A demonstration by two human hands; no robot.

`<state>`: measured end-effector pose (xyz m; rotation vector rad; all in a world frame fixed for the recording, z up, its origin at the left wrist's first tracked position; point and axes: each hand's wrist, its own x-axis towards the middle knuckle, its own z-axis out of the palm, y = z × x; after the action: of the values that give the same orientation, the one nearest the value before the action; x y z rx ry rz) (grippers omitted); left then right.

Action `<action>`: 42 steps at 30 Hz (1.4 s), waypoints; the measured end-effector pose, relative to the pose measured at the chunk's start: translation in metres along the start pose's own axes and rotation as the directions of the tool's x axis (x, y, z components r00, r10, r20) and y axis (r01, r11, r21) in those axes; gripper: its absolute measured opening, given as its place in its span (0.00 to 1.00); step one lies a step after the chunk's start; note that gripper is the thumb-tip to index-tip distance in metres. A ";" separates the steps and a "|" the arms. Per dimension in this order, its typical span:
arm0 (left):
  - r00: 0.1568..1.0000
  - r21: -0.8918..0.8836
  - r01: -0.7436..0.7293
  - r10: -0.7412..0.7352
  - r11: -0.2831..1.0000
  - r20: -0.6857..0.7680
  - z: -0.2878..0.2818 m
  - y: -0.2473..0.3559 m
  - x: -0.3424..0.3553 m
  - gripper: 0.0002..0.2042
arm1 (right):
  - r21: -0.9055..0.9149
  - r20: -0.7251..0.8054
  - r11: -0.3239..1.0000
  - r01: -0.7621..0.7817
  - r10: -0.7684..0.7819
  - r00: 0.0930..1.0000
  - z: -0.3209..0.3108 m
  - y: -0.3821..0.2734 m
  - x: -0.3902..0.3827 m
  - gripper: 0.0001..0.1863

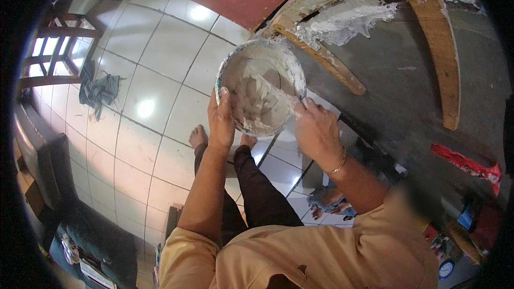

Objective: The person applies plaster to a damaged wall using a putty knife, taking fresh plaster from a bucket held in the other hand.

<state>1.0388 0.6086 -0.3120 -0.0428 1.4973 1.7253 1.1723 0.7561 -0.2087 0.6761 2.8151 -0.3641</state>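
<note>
A round bucket with a paste-smeared rim is held up in front of me, above the floor. Thick whitish-grey paste coats its inner wall and bottom. My left hand is closed on the bucket's left side, thumb over the rim and the other fingers hidden behind it. In my right hand is the handle end of a paste-covered spatula. Its far end dips into the paste, so the blade's exact shape cannot be made out. My right fingers wrap the handle close to the bucket's right rim.
On the right, a dark grey surface carries curved wooden strips, a white plaster smear and a red-handled tool. A cloth lies on the tiles near a wooden chair. Another person's feet show lower right.
</note>
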 end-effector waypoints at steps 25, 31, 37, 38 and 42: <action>0.991 0.097 0.075 -0.085 0.992 0.104 -0.016 -0.001 0.002 0.29 | -0.205 0.109 0.978 0.032 -0.010 0.994 -0.019 -0.024 0.038 0.11; 0.992 0.111 0.061 -0.072 0.992 0.099 -0.017 0.010 0.006 0.28 | -0.192 0.315 0.954 0.229 -0.161 0.935 -0.013 -0.055 0.025 0.13; 0.990 0.078 0.134 -0.137 0.988 0.026 -0.039 -0.003 0.007 0.26 | -0.177 0.238 0.971 0.158 -0.114 0.965 -0.021 -0.015 0.039 0.13; 0.991 0.095 0.133 -0.135 0.987 0.018 -0.037 0.002 0.008 0.26 | -0.218 0.161 0.966 0.140 -0.106 0.981 -0.016 -0.009 0.047 0.12; 1.000 0.071 -0.005 0.005 0.997 0.001 -0.022 0.014 0.007 0.27 | -0.292 0.071 0.948 0.124 -0.107 0.992 0.000 -0.012 0.050 0.10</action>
<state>1.0157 0.5943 -0.3106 -0.0005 1.5584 1.6746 1.1237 0.7663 -0.2201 0.4306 2.7805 0.0243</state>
